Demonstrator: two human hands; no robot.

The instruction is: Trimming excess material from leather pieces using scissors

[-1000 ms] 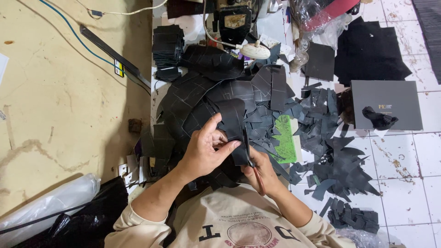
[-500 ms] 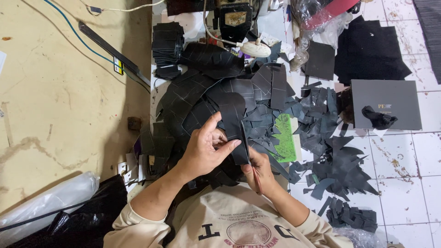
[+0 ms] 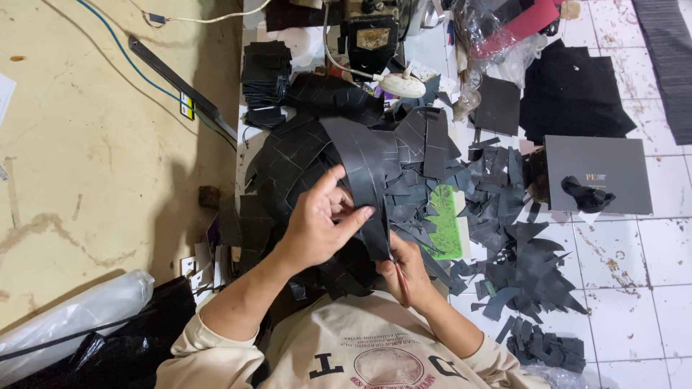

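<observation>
Black leather strip [image 3: 364, 187], marked with pale chalk lines, is up in front of me over the pile, pinched in my left hand [image 3: 321, 223]: thumb and fingers closed on its lower edge. My right hand [image 3: 407, 266] is wrapped round scissors [image 3: 398, 277] with reddish handles, blades at the strip's bottom end; can't tell how far they're into the cut.

Under the strip: heap of marked black sheets [image 3: 288, 162] on the surface, uncut, lines showing. Looks like the bulk of the work is left there. Done side, judging by layout: cut black pieces [image 3: 519, 266] scattered right of me on the tiled floor [image 3: 649, 274], plus a small stack [image 3: 544, 346] near my right elbow and a neat stack [image 3: 265, 72] at the far end.

Green cutting mat [image 3: 447, 223] just beside the strip, half buried. Sewing machine [image 3: 371, 36] beyond the heap. Dark flat box [image 3: 598, 173] further right on the floor, a black scrap on its lid.
</observation>
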